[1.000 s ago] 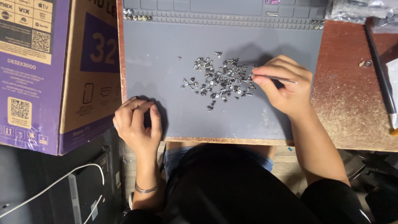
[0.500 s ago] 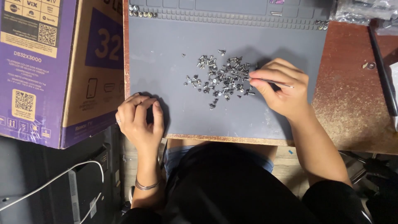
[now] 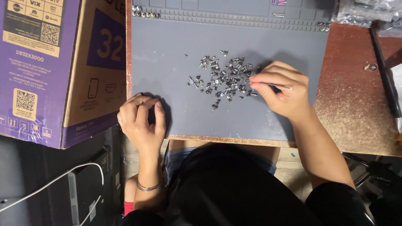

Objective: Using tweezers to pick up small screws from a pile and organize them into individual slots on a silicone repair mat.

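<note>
A big cardboard box (image 3: 63, 71) stands at the left, right against the side of the grey mat (image 3: 176, 104), so there is no room to move that way. The mat lies on a brown worn table (image 3: 356, 104). A pile of small metal screws (image 3: 222, 77) sits in the middle of the mat, a little toward the far side. A few more screws (image 3: 144, 14) lie in a row in the far left corner of the mat, and some tiny ones (image 3: 323, 26) lie in the far right corner. A long dark rod (image 3: 385, 75) lies on the table at the right, well apart from the mat, with a small metal bit (image 3: 370, 66) near it. The right hand (image 3: 282, 92) rests at the right edge of the pile and pinches thin metal tweezers (image 3: 272, 85) between thumb and fingers, with the tip among the screws. The left hand (image 3: 141, 121) is curled loosely on the near left corner of the mat and holds nothing that shows. The near part of the mat between the two hands is bare. Since the earlier picture the right hand has slid a bit to the left, closer into the pile. The left hand has stayed where it was.
</note>
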